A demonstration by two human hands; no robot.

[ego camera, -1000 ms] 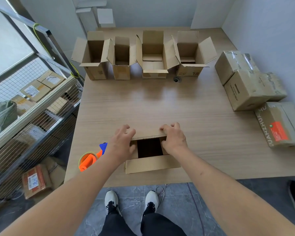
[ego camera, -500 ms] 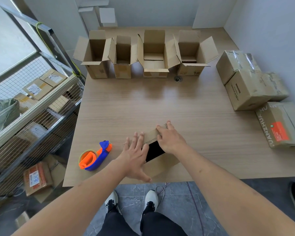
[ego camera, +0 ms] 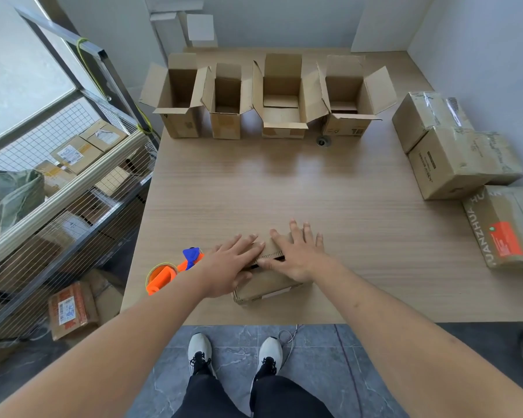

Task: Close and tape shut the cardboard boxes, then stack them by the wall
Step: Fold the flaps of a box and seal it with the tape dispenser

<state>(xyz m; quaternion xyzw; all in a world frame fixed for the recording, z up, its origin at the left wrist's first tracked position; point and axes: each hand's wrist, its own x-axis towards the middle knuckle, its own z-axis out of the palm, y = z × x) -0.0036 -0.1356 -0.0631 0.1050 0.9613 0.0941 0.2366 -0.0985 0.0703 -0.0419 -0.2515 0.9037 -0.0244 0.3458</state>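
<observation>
A small cardboard box [ego camera: 266, 286] sits near the table's front edge. My left hand [ego camera: 231, 265] and my right hand [ego camera: 296, 254] both lie flat on its top flaps with straight fingers, pressing them down; only a thin dark gap shows between the flaps. An orange and blue tape dispenser [ego camera: 171, 271] lies on the table just left of my left wrist. Several open boxes [ego camera: 281, 98] stand in a row at the table's far end. Three closed boxes [ego camera: 453, 158] sit against the right wall.
The wooden table [ego camera: 284, 188] has a small round object [ego camera: 323, 141] in front of the open boxes. A wire shelf rack [ego camera: 64, 176] with parcels stands to the left. My feet stand on the tiled floor below the table's front edge.
The box's flaps have come down from open to nearly closed. My left hand moved from the box's left side onto the top. My right hand flattened out over the right flap.
</observation>
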